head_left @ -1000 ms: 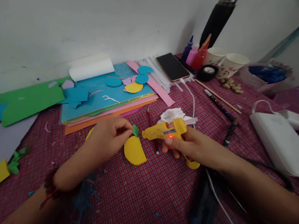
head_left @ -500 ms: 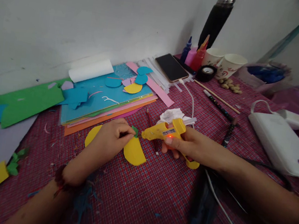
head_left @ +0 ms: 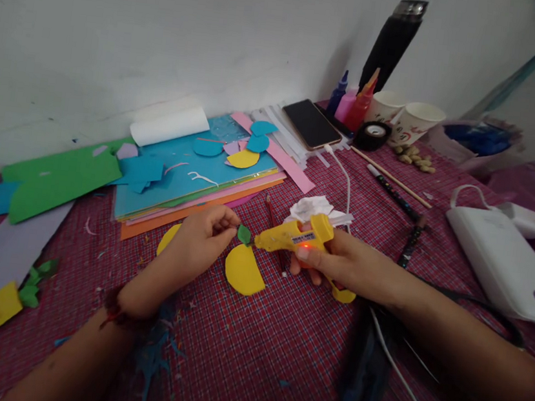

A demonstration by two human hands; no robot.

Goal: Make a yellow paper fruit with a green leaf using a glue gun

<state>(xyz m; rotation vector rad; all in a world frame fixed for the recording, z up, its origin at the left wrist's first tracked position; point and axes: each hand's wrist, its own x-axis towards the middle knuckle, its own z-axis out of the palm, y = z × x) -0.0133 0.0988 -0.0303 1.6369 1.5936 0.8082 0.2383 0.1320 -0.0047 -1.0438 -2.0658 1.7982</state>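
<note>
My right hand [head_left: 333,257] is wrapped round a yellow hot glue gun [head_left: 287,235] with a red light glowing on its side. The gun's nozzle points left, close to a small green paper leaf [head_left: 244,234]. My left hand [head_left: 207,235] pinches that leaf at its left edge between thumb and fingers. Just below the leaf, a yellow paper half-round [head_left: 245,270] lies on the checked cloth [head_left: 248,354]. Another yellow paper piece [head_left: 168,238] is partly hidden behind my left hand.
Behind my hands lies a stack of coloured paper [head_left: 170,195] with cut pieces on top. A phone [head_left: 311,122], paper cups [head_left: 416,122] and paint bottles [head_left: 361,105] stand farther back. To the right rests a white power bank [head_left: 504,262]; green paper [head_left: 65,179] is at left.
My left fingers have shifted left and up off the yellow half-round, and more of the green leaf now shows. The glue gun stays nearly where it was. The whole view has shifted slightly.
</note>
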